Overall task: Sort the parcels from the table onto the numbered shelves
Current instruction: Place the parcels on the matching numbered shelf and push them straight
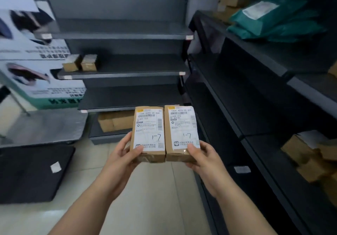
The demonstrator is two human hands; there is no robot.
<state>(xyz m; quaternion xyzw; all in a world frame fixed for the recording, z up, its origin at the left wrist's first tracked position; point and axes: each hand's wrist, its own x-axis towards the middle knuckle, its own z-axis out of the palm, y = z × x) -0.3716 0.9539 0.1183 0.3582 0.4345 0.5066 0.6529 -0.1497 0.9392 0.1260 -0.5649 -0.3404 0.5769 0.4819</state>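
So, 2 small brown cardboard parcels are held side by side out in front, edges touching, each with a white shipping label facing up. The left hand (125, 154) is grasping the left parcel (148, 134) at its near corner, thumb on top of the label and fingers wrapped under. The right hand (202, 157) is doing the same with the right parcel (180, 133), thumb pressed on the label's lower right. Both labels have "1-7" handwritten on them; the left one also reads A600 and the right one A020.

Straight ahead is a dark metal shelf unit (120, 73) with several levels and small light tags on the shelf edges, too blurry to read. Its second level down has 2 little brown boxes (81, 64) sitting together at the left end. Down on the bottom level, behind the held parcels, sits a bigger cardboard box (114, 120).

Along the right runs another dark shelf rack (237, 81). Teal poly mailers (277, 19) are stacked on its top level, and a bunch of brown cartons (310, 158) is piled on a lower level at the far right.

Off to the left there's a printed banner (34, 52), a shiny metal platform (45, 125) below it, and a flat black case (31, 172) lying on the tiled floor (155, 198).
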